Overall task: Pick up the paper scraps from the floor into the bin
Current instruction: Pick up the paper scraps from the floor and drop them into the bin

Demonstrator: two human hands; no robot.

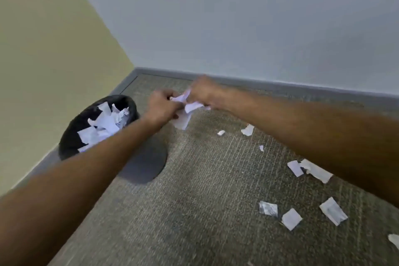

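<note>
Item: left hand [160, 107], fingers curled, gripping one side of a bunch of white paper scraps [186, 108]; forearm reaches in from the lower left and passes in front of the bin's near rim. Item: right hand [205, 93], fingers likewise curled onto the same bunch from the other side; forearm enters from the right edge; the hand is motion-blurred, so the exact finger placement cannot be told. The bunch is held between the two hands, above the carpet and just to the right of the bin, with one strip hanging down below the left hand. Item: bin [73, 136], black, round, standing on the floor near the corner where two walls meet; it holds a heap of white torn pieces [103, 124], several standing up against the far rim. Item: carpet [194, 179], grey-brown, ribbed weave, with a dark round shadow just right of the bin. Item: loose scraps on the carpet, all to the right of the bin and well apart from it: a small crumb [221, 132] beside a larger torn piece [247, 130]; a tiny fragment [261, 148]; two overlapping strips [311, 169] partly under the right forearm; three rectangular pieces [291, 218] grouped nearer the camera; one cut off at the right edge [394, 241]. Item: grey baseboard [280, 84] beneath a pale wall [237, 17]; a yellowish wall [43, 49] at the left.
</note>
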